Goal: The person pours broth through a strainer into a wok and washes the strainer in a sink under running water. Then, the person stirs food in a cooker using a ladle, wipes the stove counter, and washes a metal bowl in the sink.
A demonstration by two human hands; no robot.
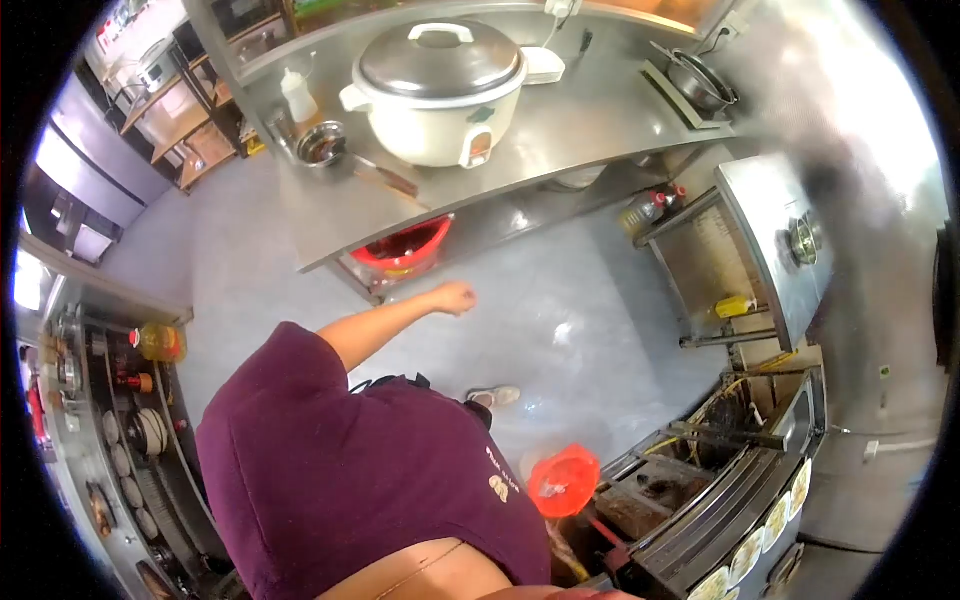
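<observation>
A steel-fitted kitchen with a smooth grey floor [540, 350] surrounds the person. The left hand [455, 297] hangs over that floor, fingers loosely curled, with nothing visible in them; whether something small is hidden inside, I cannot tell. The right hand is out of view, so its grip cannot be told. Nearest the left hand is a red tub [415, 262], tucked under the counter [600, 120], probably to spare walking room. On top, a rice cooker [430, 125] stands near the wall socket [563, 8], likely for its cord. Farther round, an orange-red container [586, 470] sits beside the stove [690, 530], seemingly within easy reach
</observation>
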